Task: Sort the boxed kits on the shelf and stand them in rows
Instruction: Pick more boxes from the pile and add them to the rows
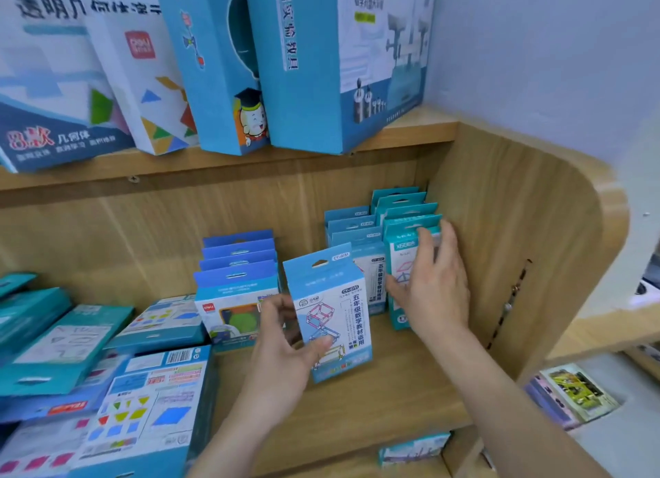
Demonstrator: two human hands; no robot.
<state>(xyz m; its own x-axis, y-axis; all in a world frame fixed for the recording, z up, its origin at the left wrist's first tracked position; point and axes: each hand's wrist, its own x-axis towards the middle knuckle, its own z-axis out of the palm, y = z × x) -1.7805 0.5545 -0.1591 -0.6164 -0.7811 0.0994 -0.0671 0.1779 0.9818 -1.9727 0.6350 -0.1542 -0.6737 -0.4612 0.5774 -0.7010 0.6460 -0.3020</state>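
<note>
Three rows are standing on the shelf point(385, 399); flat piles point(71, 338) at left are waiting. The left hand point(285, 356) has its grip pinching a light-blue kit point(332, 309) before the light-blue row point(351, 227); the right hand point(434, 284), grip spread, is steadying the teal row point(401, 206).

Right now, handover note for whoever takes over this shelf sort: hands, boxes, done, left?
Left hand grips a light-blue box, upright, in front of the light-blue row.
Right hand lies flat against the front of the teal row by the side wall.
Done: three rows stand, dark-blue row included.
Left: seat the held box; the flat boxes at left are unsorted.
</note>
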